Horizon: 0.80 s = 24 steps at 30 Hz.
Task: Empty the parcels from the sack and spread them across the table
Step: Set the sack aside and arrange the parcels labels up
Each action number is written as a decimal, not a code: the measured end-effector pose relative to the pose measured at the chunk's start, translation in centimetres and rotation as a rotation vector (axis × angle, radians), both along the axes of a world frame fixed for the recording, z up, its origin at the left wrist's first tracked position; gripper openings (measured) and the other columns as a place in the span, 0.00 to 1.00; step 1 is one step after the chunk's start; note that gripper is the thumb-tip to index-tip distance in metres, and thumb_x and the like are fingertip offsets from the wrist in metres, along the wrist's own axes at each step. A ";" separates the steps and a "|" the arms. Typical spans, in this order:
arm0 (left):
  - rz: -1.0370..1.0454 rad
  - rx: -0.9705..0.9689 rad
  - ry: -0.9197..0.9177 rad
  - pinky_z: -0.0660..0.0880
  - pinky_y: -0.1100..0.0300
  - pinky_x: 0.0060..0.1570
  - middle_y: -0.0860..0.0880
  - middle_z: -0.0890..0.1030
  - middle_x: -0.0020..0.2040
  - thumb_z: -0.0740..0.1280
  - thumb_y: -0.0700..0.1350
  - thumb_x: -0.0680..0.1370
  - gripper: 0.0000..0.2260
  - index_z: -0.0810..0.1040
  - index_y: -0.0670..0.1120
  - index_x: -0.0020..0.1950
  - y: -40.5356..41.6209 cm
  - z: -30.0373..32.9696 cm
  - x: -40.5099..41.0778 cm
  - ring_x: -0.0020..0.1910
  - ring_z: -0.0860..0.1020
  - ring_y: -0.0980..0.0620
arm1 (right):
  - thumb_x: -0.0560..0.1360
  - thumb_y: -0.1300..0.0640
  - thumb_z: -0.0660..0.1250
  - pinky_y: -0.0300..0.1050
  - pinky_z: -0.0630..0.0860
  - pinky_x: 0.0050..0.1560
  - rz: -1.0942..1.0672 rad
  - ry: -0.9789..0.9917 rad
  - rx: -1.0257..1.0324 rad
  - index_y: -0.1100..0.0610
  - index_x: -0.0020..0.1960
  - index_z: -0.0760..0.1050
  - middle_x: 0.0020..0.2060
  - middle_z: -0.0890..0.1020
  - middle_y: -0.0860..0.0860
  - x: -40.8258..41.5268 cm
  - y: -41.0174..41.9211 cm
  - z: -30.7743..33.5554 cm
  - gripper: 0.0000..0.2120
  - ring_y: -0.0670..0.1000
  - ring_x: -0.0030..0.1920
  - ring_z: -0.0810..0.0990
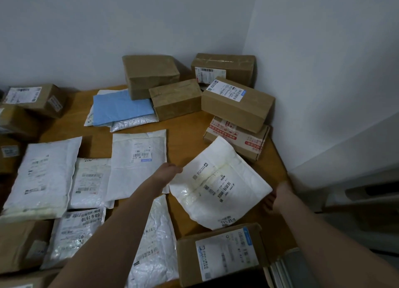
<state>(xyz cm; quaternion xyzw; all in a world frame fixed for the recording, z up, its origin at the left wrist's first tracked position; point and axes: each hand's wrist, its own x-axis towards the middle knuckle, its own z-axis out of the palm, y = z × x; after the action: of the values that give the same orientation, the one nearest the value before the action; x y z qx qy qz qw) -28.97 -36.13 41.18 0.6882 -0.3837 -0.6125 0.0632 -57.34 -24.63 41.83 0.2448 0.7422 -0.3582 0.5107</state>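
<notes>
Wooden desk (187,141), warm brown, set into a corner of pale walls. Parcels spread over most of it.

Both hands on one white padded mailer (218,186), soft, quilted and roughly square, lying tilted on the desk right of centre. Printed label and barcodes face up. Left hand (171,171) grips its left corner; fingers run under the edge and are mostly hidden. Right hand (278,196) holds the right corner; fingers curl beneath the mailer, blurred.

Far corner: four plain cardboard boxes (236,106) crowded together, brown tape glossy on their tops, two showing white shipping labels. The nearest sits on a flat carton with red print (237,139), whose near corner is touched or overlapped by the held mailer.

A flat blue envelope (123,107) lies on silvery bubble mailers, its far edge tucked under a box.

Left half: white and grey plastic mailers (43,175), overlapping, crinkled, labels too small to read. One crumpled shiny bag (155,244) is partly hidden behind the left forearm.

Left edge: more brown boxes (34,100), cut off by the frame.

Near edge: a labelled cardboard box (222,253), just beside the held mailer. Something grey and ribbed at bottom right, cut off; cannot tell what it is.
</notes>
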 end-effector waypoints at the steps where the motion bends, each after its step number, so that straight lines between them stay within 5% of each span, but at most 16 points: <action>1: -0.017 -0.011 -0.006 0.66 0.53 0.57 0.44 0.69 0.70 0.66 0.47 0.78 0.26 0.63 0.42 0.73 0.0 -0.2 0.0 0.66 0.69 0.43 | 0.80 0.44 0.52 0.59 0.70 0.57 0.037 -0.013 0.015 0.59 0.58 0.73 0.59 0.78 0.58 0.2 0.1 -0.3 0.21 0.60 0.59 0.74; 5: -0.088 0.005 -0.023 0.67 0.53 0.59 0.44 0.68 0.71 0.67 0.50 0.78 0.29 0.63 0.42 0.74 0.5 -0.7 -0.8 0.67 0.69 0.43 | 0.78 0.41 0.54 0.63 0.72 0.56 0.249 -0.064 -0.014 0.56 0.60 0.72 0.56 0.78 0.58 1.0 0.4 -0.2 0.22 0.62 0.56 0.75; 9: -0.145 0.048 -0.059 0.70 0.52 0.57 0.43 0.75 0.62 0.63 0.57 0.79 0.25 0.67 0.42 0.70 0.9 -0.4 -1.3 0.57 0.73 0.45 | 0.80 0.44 0.54 0.53 0.73 0.58 0.308 0.073 -0.097 0.58 0.50 0.72 0.45 0.78 0.56 1.1 -1.4 0.8 0.17 0.56 0.45 0.77; 15: -0.106 0.029 -0.111 0.70 0.47 0.64 0.43 0.67 0.70 0.61 0.56 0.80 0.26 0.63 0.44 0.73 1.1 0.0 -1.1 0.65 0.69 0.41 | 0.78 0.42 0.60 0.54 0.76 0.60 0.229 0.221 -0.478 0.51 0.56 0.78 0.53 0.83 0.51 1.5 -4.5 1.6 0.17 0.53 0.52 0.82; 20: -0.093 0.065 -0.057 0.74 0.50 0.57 0.45 0.70 0.61 0.62 0.52 0.81 0.22 0.64 0.44 0.71 1.8 0.0 -1.0 0.56 0.73 0.42 | 0.78 0.51 0.64 0.54 0.70 0.61 0.556 0.200 -0.072 0.59 0.71 0.65 0.66 0.72 0.58 2.3 -3.1 1.7 0.25 0.60 0.66 0.71; 24: -0.085 0.085 -0.067 0.77 0.52 0.52 0.45 0.71 0.59 0.62 0.52 0.81 0.20 0.65 0.43 0.69 2.3 -0.2 -1.1 0.47 0.77 0.44 | 0.75 0.56 0.68 0.56 0.72 0.62 0.794 0.005 0.039 0.60 0.68 0.67 0.59 0.77 0.60 2.8 -0.7 0.2 0.24 0.59 0.60 0.76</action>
<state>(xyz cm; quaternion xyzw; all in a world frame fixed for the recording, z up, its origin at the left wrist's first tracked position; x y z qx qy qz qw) -30.08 -33.83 40.96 0.6934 -0.3881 -0.6070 -0.0051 -54.53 -25.34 42.08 -0.0524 0.7870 -0.1191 0.6030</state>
